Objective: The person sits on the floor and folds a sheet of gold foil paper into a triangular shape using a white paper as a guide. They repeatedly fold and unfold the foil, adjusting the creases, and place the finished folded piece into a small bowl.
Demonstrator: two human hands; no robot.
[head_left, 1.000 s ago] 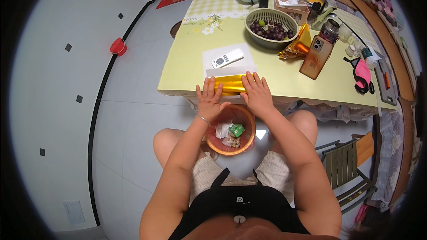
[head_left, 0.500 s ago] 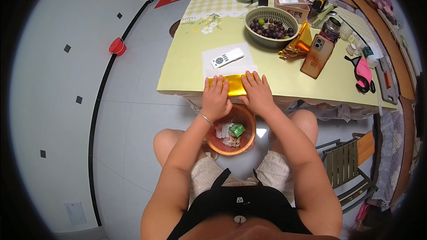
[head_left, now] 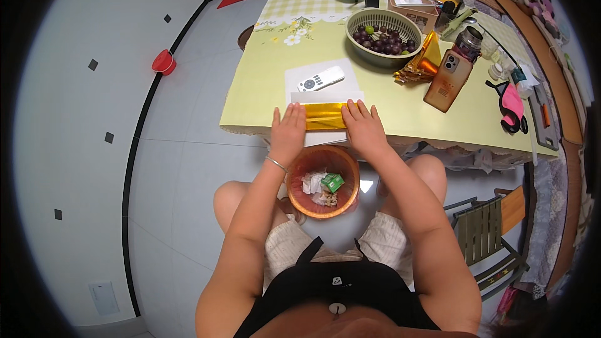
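A folded strip of shiny gold foil paper lies at the table's near edge, on top of white paper. My left hand rests flat at the strip's left end, fingers stretched forward and thumb tucked near its edge. At the right end my right hand lies with its fingers spread out, the fingertips touching the foil. Beyond the strip a white remote control sits on the white sheet. Further right, more crumpled gold foil is beside a bronze phone that leans against a dark-lidded jar.
A basket of grapes stands behind the foil, with a tissue box further back. A pink and black strap-like item lies at right. Below the table edge, between my knees, is an orange bin with litter. A folding chair stands right.
My left hand has slid left along the foil, and more of the strip shows between my hands. The right hand has hardly moved.
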